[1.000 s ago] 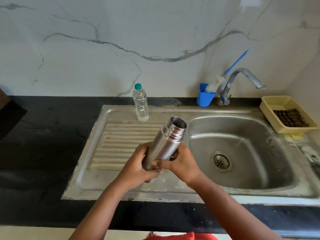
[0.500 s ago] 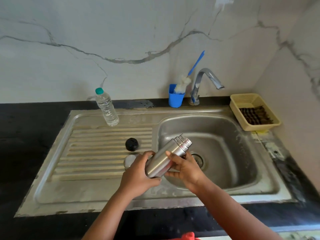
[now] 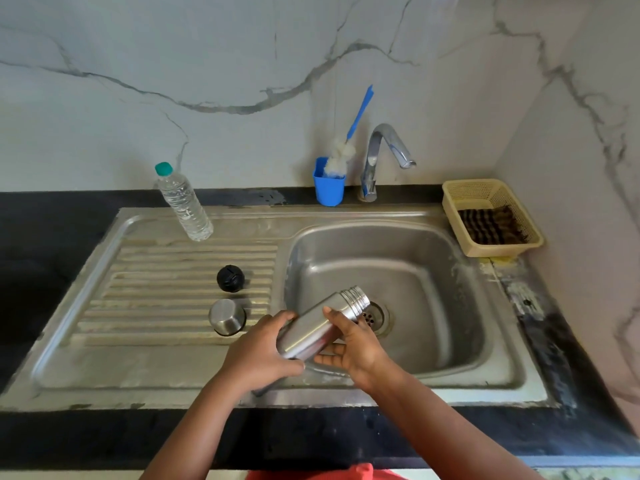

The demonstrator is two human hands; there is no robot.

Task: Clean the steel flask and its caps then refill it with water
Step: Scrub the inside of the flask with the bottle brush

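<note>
The steel flask (image 3: 320, 322) is uncapped and tilted, its threaded mouth pointing right and down over the sink basin (image 3: 415, 271) near the drain (image 3: 375, 317). My left hand (image 3: 258, 351) grips its base end. My right hand (image 3: 349, 344) holds its middle, thumb on top and fingers underneath. On the ribbed drainboard (image 3: 166, 289) to the left sit the black inner cap (image 3: 230, 278) and the steel cup cap (image 3: 227, 317), the latter upside down.
A clear water bottle with a green cap (image 3: 183, 204) stands at the back of the drainboard. A blue cup with a bottle brush (image 3: 330, 180) sits beside the tap (image 3: 384, 157). A yellow basket holding a scrubber (image 3: 491, 216) is at the right.
The flask has gone from nearly upright over the drainboard to tilted mouth-down over the basin. The view shifted, bringing the two caps on the drainboard into sight.
</note>
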